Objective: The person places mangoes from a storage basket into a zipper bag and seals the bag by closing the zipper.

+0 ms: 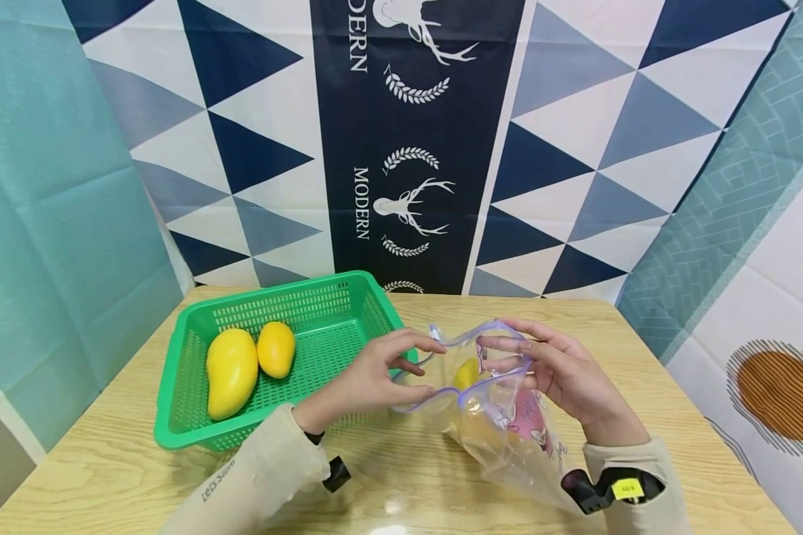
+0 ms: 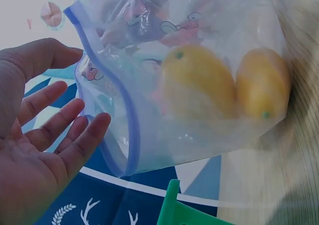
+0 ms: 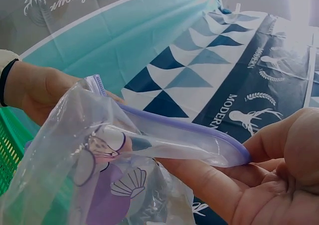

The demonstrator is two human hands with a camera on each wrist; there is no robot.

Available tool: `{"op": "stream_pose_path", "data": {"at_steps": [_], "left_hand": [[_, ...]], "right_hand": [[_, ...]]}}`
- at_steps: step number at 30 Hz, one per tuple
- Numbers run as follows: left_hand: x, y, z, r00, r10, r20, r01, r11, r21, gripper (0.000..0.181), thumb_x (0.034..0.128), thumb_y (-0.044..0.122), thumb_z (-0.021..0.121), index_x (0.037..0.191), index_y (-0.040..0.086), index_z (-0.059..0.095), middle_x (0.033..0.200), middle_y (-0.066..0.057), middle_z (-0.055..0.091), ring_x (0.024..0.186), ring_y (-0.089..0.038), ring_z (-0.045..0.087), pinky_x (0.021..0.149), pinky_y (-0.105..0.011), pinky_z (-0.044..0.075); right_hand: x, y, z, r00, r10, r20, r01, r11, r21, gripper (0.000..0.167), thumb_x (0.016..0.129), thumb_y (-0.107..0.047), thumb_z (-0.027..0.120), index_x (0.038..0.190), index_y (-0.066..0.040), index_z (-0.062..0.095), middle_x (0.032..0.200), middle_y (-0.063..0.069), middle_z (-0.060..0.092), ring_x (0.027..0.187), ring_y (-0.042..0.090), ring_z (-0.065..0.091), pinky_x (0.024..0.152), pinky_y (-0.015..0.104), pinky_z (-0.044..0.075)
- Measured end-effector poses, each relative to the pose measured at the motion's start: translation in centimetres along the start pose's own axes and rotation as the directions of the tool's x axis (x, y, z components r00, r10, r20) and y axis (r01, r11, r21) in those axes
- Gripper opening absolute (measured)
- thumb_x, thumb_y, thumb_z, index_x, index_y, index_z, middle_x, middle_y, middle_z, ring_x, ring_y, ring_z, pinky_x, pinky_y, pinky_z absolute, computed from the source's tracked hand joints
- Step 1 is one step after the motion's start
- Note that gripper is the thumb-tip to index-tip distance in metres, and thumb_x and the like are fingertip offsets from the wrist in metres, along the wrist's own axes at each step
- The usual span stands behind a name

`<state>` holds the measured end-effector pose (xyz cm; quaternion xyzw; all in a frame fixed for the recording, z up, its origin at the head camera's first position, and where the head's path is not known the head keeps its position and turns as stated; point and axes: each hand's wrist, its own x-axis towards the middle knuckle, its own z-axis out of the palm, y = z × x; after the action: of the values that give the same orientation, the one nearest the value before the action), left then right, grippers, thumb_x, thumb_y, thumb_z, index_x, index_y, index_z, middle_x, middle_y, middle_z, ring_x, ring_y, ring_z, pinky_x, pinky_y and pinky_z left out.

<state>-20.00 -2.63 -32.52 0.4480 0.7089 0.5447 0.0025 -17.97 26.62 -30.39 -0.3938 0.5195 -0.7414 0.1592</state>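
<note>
Wood-grain bench [image 1: 642, 371]. Green basket [image 1: 328, 342] at left. Clear zip bag [image 1: 505, 438] just right of it on the bench, leaning, mouth gaping. Hands apart: right hand [image 1: 569, 368] pinches the purple rim; left hand [image 1: 381, 371] loosely spread at the mouth, contact unclear. Long mango [image 1: 232, 375] in basket, smaller mango [image 1: 276, 349] beside it. Two yellow fruits [image 2: 199, 83] inside bag.

I read "MODERN" and a cropped "DERN" on the black panel [image 1: 408, 141], "of your" on the grey cloth [image 3: 55, 23] and "Lets" on my left sleeve [image 1: 250, 464], the yellow wrist label [image 1: 627, 488] and plastic bag [image 1: 508, 438] script being illegible.
</note>
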Motion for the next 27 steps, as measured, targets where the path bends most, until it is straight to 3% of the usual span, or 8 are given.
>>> {"op": "stream_pose_path", "data": {"at_steps": [5, 10, 14, 18, 21, 27], "left_hand": [[0.0, 0.2, -0.5, 1.000, -0.011, 0.005, 0.012, 0.994, -0.112, 0.049, 0.0828, -0.007, 0.074, 0.129, -0.004, 0.057, 0.129, -0.023, 0.058, 0.119, -0.041, 0.054, 0.085, -0.041, 0.058], [0.1, 0.3, -1.2, 0.999, -0.046, 0.004, 0.046, 0.987, -0.152, 0.051, 0.0838, -0.009, 0.072, 0.132, -0.005, 0.054, 0.132, -0.021, 0.056, 0.120, -0.038, 0.054, 0.085, -0.038, 0.058], [0.1, 0.4, -1.6, 0.998, -0.066, 0.001, 0.065, 0.986, -0.154, 0.052, 0.0840, -0.008, 0.071, 0.132, -0.005, 0.053, 0.132, -0.020, 0.056, 0.120, -0.040, 0.053, 0.085, -0.038, 0.057], [0.1, 0.5, -2.0, 0.997, -0.081, -0.010, 0.078, 0.988, -0.135, 0.052, 0.0845, -0.007, 0.072, 0.133, -0.004, 0.053, 0.130, -0.019, 0.057, 0.118, -0.031, 0.056, 0.085, -0.038, 0.057], [0.0, 0.7, -2.6, 0.997, -0.073, -0.025, 0.070, 0.992, -0.107, 0.052, 0.0846, -0.007, 0.072, 0.133, -0.004, 0.053, 0.129, -0.019, 0.059, 0.117, -0.027, 0.057, 0.085, -0.038, 0.057], [0.0, 1.3, -3.8, 0.998, -0.031, -0.045, 0.029, 0.998, -0.059, 0.051, 0.0840, -0.009, 0.070, 0.132, -0.007, 0.052, 0.128, -0.024, 0.059, 0.116, -0.031, 0.058, 0.083, -0.039, 0.058]], "right_hand": [[0.0, -0.1, 0.0, 1.000, 0.003, -0.016, -0.003, 1.000, 0.013, 0.051, 0.105, 0.007, 0.015, 0.145, -0.003, 0.045, 0.139, 0.014, 0.058, 0.114, 0.029, 0.065, 0.089, 0.037, 0.052], [-0.1, -0.1, -0.1, 1.000, 0.008, -0.022, -0.007, 1.000, 0.020, 0.051, 0.105, 0.007, 0.016, 0.145, -0.002, 0.045, 0.139, 0.015, 0.058, 0.114, 0.030, 0.065, 0.089, 0.038, 0.052], [-0.1, -0.1, -0.3, 1.000, 0.010, -0.022, -0.010, 1.000, 0.026, 0.051, 0.105, 0.008, 0.015, 0.145, -0.002, 0.045, 0.140, 0.015, 0.057, 0.114, 0.030, 0.065, 0.089, 0.038, 0.052], [-0.2, -0.1, -0.3, 1.000, 0.018, -0.024, -0.017, 0.999, 0.035, 0.051, 0.105, 0.008, 0.016, 0.145, -0.003, 0.046, 0.139, 0.015, 0.057, 0.114, 0.030, 0.065, 0.089, 0.038, 0.052], [-0.2, -0.1, -0.4, 0.999, 0.023, -0.029, -0.022, 0.999, 0.031, 0.051, 0.105, 0.007, 0.016, 0.145, -0.003, 0.046, 0.139, 0.014, 0.058, 0.113, 0.029, 0.065, 0.088, 0.038, 0.053], [-0.2, -0.1, -0.4, 1.000, 0.013, -0.023, -0.013, 0.999, 0.034, 0.052, 0.105, 0.008, 0.015, 0.145, -0.003, 0.046, 0.139, 0.015, 0.057, 0.113, 0.028, 0.066, 0.088, 0.036, 0.053]]}}
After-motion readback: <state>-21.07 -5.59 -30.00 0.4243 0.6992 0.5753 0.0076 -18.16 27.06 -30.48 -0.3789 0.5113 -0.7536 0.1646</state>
